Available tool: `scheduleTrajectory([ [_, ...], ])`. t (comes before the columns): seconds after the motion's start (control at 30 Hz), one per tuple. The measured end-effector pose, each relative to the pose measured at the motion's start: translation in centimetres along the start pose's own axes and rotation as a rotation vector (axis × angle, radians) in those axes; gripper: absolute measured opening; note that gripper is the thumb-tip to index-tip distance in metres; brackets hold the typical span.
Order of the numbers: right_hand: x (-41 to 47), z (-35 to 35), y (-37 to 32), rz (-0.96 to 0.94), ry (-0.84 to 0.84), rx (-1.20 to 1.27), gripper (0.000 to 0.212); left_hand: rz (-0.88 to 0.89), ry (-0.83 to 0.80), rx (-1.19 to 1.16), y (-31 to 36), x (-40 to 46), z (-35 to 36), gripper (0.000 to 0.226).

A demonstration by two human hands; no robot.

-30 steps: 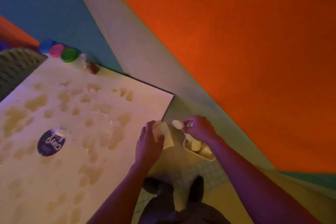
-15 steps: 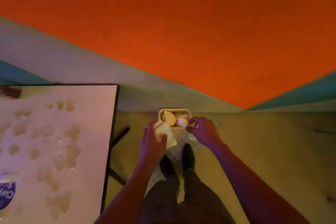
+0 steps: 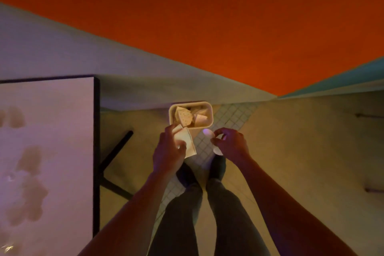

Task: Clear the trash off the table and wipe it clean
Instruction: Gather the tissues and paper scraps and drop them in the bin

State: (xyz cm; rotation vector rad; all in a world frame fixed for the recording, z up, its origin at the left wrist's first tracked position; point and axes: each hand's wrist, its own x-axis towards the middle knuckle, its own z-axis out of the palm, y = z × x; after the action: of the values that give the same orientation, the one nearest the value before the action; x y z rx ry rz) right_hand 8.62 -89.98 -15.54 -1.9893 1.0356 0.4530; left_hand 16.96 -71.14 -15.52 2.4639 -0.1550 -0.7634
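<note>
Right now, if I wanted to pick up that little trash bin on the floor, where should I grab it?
Probably the bin by its right short rim wall, from above: it stands upright and open-topped, the rim there is bare, while the paper scraps pile toward the left side.

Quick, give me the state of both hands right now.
Left hand: holding a folded napkin near the small bin.
Right hand: pinching a white plastic spoon.
</note>
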Motion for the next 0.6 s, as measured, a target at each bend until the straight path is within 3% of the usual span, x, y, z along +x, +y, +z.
scheduleTrajectory([
  [0.4, 18.1, 10.8, 4.5, -0.048, -0.001, -0.021, 0.013, -0.012, 0.024, 0.088, -7.9, 16.0, 13.0, 0.067],
  [0.6, 26.7, 17.5, 7.5, -0.06, 0.021, 0.002, 0.01, 0.045, 0.059, 0.106, -12.3, 23.8, 19.2, 0.062],
])
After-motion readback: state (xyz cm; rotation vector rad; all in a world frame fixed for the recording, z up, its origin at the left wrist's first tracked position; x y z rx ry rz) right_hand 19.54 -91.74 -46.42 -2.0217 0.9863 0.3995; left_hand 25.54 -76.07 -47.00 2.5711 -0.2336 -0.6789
